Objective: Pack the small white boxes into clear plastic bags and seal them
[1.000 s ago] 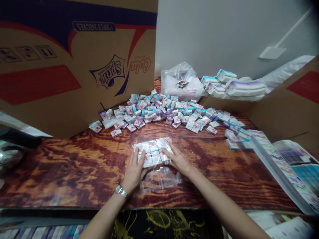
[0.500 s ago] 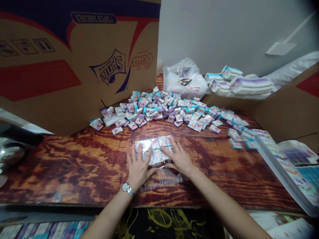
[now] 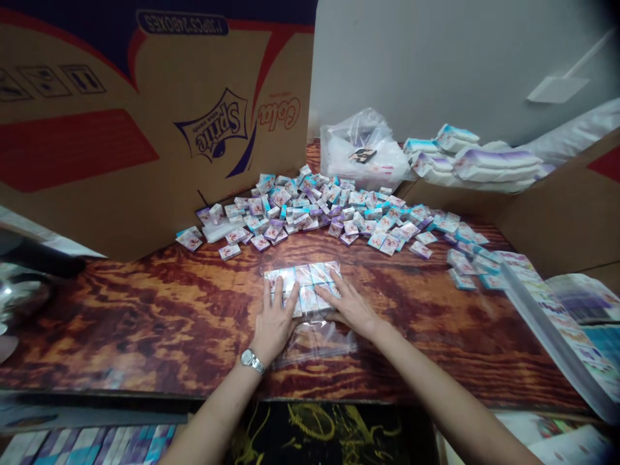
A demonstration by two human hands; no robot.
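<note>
Since the last frame your left hand [image 3: 274,326] has slid slightly back toward you along the near edge of the block, and the head view has drifted a little. Your left hand is open, palm down, fingers spread, resting on the left part of a flat block of small white, teal and purple paper packs [image 3: 303,287]. Your right hand [image 3: 351,309] is also open and flat, fingers spread, on the block's right side. Neither hand is closed around anything; they are pressing from above and a little from the sides. The block lies on a varnished reddish-brown wood table [image 3: 121,323], right in front of you, between your hands. A clear plastic bag [image 3: 317,342] lies under and just toward you from the block, at about 6 o'clock from it. A silver wristwatch [image 3: 252,361] sits on your left wrist.

At 12 o'clock, a loose heap of the same small packs [image 3: 310,213] spreads across the table, with a smaller cluster of packs [image 3: 465,268] at 3 o'clock. Behind the heap, at 1 o'clock, sits a clear plastic bag of white contents [image 3: 361,155], with white-and-purple wrapped packs [image 3: 475,161] beyond it. A brown cardboard Sprite carton panel [image 3: 145,129] stands at 11 o'clock. A shiny metal object with a black handle [image 3: 19,297] sits at 9 o'clock.
</note>
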